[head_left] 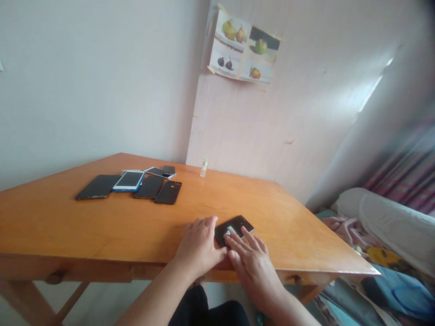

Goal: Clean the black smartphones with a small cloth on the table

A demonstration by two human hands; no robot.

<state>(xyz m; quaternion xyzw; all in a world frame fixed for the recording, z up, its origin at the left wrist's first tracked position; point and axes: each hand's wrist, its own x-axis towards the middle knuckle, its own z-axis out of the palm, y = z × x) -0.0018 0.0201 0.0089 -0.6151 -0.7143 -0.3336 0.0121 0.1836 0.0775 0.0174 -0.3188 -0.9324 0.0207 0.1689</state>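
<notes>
In the head view, the dark phone (240, 222) lies flat on the wooden tabletop (136, 231), just below and right of the middle of the frame, tilted so that its far end points to the upper right. The left hand (200, 242) is at the phone's left end, thumb and forefinger spread wide around it; whether it clasps the edges or only rests beside them, I cannot tell. The right hand (251, 258) comes in from the lower right with fingers outstretched over the phone. A small white scrap (226, 234) shows at its fingertips, too small to identify, and I cannot tell whether the fingers grip it or merely press on it.

Left of centre, well apart from the hands, a cluster of devices lies close together: a large black tablet (98, 186), a white device with a blue edge (129, 179), a dark slab (148, 187) and a black handset (169, 192). Behind these, a small dark device (169, 170) rests on a white-edged one (154, 171). A small clear bottle (204, 168) stands upright near the tabletop's far edge. A sheet of fruit pictures (244, 47) hangs on the wall at upper centre, and rumpled bedding (390, 222) fills the right edge.
</notes>
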